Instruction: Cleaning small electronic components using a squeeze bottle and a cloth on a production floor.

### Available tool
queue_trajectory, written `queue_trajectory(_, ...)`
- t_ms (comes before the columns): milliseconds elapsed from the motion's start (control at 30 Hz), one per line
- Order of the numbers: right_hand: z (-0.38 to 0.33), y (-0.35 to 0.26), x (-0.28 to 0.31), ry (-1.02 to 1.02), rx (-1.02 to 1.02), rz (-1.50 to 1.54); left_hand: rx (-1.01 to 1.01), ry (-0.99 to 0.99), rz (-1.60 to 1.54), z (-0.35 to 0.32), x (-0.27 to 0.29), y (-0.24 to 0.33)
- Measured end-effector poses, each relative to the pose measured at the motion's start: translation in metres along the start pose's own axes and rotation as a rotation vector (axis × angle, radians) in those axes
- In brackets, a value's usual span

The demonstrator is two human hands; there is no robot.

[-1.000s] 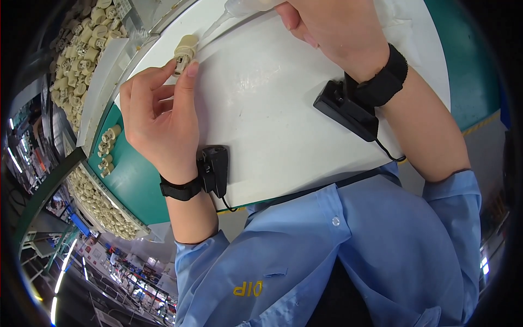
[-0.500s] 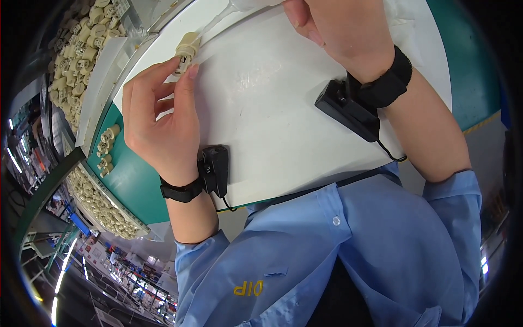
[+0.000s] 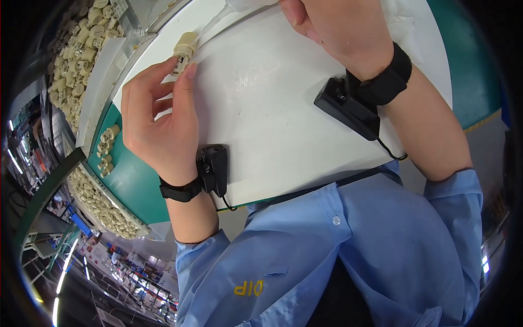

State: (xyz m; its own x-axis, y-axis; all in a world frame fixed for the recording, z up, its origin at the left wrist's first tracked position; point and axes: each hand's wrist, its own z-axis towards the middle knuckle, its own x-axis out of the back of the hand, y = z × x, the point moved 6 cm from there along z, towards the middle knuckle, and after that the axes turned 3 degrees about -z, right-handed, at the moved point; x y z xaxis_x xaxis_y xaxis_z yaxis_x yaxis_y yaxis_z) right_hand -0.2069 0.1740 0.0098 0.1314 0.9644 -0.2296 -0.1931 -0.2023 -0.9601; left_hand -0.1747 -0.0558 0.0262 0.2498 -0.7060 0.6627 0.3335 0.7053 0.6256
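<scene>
Over the far left of a white-topped counter (image 3: 261, 125), a left hand (image 3: 160, 120) is pinching a cream part (image 3: 186, 44) between thumb and index fingertip, the grip standing only as wide as the piece. The stepped cylinder is leaning, showing a smooth, broad far end and a narrower near end with dark openings. A slim clear nozzle (image 3: 213, 23) is pointing at its right side from a translucent bottle (image 3: 248, 4) beside the right hand (image 3: 346, 35), whose cropped grip is leaving its closure impossible to tell.
</scene>
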Motion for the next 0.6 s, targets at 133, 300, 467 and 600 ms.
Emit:
queue_trajectory(133,-0.0002,-0.0016,-0.0015,0.001,0.011,-0.002,0.023,-0.001,0.048,0.0006,0.0016,0.0014)
queue_trajectory(300,-0.0001,-0.0013,-0.0017,0.006,0.036,-0.032,0.049,0.001,0.073,-0.0006,0.003,0.0)
queue_trajectory(467,0.0011,-0.0023,0.0015,0.011,0.05,-0.071,0.066,0.007,0.07,0.0009,0.0015,0.0013)
queue_trajectory(600,0.0006,0.0011,-0.0008,0.025,0.017,-0.064,0.086,0.008,0.048,-0.0005,0.0022,-0.0018)
